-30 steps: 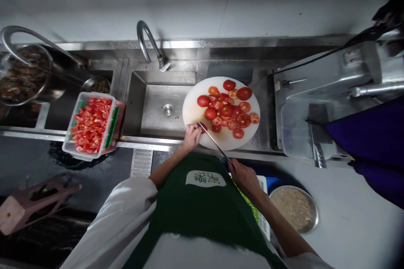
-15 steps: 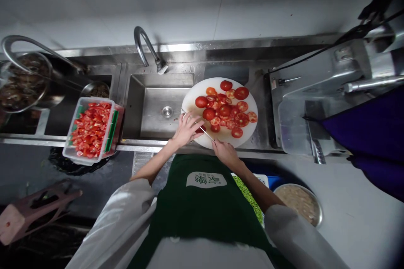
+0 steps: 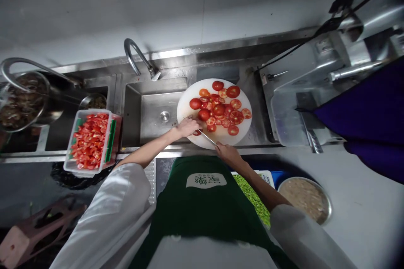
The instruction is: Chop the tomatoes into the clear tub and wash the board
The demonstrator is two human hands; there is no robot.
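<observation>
A round white cutting board (image 3: pixel 186 103) carries several halved and sliced tomatoes (image 3: pixel 218 110). Near its front left edge, my left hand (image 3: pixel 188 127) is closed over a piece of tomato (image 3: pixel 197 133), pressing it against the board; most of that piece is hidden by the fingers. My right hand (image 3: pixel 229 153) grips the handle of a knife (image 3: pixel 207 136) at the board's front edge. The thin blade points up and left, with its tip end at the tomato piece, right beside my left fingertips.
A sink (image 3: pixel 154 113) with a faucet (image 3: pixel 134 56) lies left of the board. Further left stands a plastic container (image 3: pixel 110 141) of chopped tomatoes. A cleaver (image 3: pixel 311 130) and a metal machine (image 3: pixel 303 73) are on the right. Below sit green chopped vegetables (image 3: pixel 252 195) and a metal bowl (image 3: pixel 328 210).
My left hand's spread fingers have drawn together over the tomato piece. The knife stays in my right hand at nearly the same slant. The whole view has tilted slightly.
</observation>
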